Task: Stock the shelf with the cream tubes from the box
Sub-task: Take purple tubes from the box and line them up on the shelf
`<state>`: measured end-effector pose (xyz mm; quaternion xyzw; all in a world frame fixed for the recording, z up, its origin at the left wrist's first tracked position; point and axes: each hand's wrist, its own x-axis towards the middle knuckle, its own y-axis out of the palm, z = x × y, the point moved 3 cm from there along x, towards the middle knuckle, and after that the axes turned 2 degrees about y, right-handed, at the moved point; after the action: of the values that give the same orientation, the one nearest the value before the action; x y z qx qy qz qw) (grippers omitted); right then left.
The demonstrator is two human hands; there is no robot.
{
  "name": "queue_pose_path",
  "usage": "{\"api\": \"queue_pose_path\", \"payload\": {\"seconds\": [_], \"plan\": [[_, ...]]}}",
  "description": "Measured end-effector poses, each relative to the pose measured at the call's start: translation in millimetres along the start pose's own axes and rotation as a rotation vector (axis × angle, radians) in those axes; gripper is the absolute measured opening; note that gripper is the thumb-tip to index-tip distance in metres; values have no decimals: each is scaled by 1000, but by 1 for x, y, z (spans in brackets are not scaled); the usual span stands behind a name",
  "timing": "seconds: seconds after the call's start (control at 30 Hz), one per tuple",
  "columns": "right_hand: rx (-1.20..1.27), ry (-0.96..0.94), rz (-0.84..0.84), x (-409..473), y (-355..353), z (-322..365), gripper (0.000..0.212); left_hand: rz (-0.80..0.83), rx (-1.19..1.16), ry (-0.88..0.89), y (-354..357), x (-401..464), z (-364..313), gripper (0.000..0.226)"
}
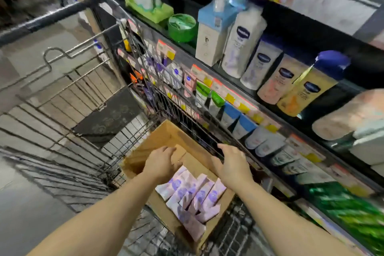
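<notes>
Cream tubes point(193, 195) lie heaped in the box point(158, 137) inside the cart point(62, 93); both hands, left hand point(161, 164) and right hand point(232, 166), hover with fingers apart and empty, so a careless grab could scatter them.

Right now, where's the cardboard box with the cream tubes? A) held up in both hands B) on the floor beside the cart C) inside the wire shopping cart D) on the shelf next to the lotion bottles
C: the cardboard box sits inside the wire shopping cart, with the cream tubes lying in it and the left hand and right hand open above it.
</notes>
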<state>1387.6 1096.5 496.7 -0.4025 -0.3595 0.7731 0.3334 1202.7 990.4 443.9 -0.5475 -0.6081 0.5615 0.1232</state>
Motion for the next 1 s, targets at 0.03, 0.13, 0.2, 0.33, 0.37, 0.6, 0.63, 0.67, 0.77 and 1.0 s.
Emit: {"api": "queue_pose_path", "payload": {"seconds": [0.03, 0.13, 0.2, 0.33, 0.37, 0.6, 0.63, 0.67, 0.77, 1.0], "plan": [[13, 30, 21, 4, 13, -5, 47, 30, 8, -2, 13, 10, 11, 65], [22, 77, 72, 19, 58, -17, 43, 134, 6, -28, 54, 40, 44, 64], [9, 121, 110, 27, 90, -24, 43, 217, 10, -67, 81, 56, 64, 62], [-34, 174, 183, 37, 145, -37, 45, 330, -48, -163, 134, 79, 102, 65], [-19, 186, 195, 39, 155, -40, 44, 338, -73, -181, 147, 82, 109, 68], [55, 228, 220, 41, 191, -50, 48, 143, -161, -171, 183, 82, 115, 50], [64, 231, 230, 40, 194, -49, 47, 172, -161, -179, 180, 83, 114, 43], [70, 236, 245, 40, 194, -46, 45, 202, -191, -185, 176, 84, 112, 37], [110, 274, 285, 37, 189, -37, 45, 354, -269, -265, 163, 81, 111, 24], [639, 413, 459, 39, 173, 1, 45, 489, -963, -179, 123, 64, 79, 42]]}}
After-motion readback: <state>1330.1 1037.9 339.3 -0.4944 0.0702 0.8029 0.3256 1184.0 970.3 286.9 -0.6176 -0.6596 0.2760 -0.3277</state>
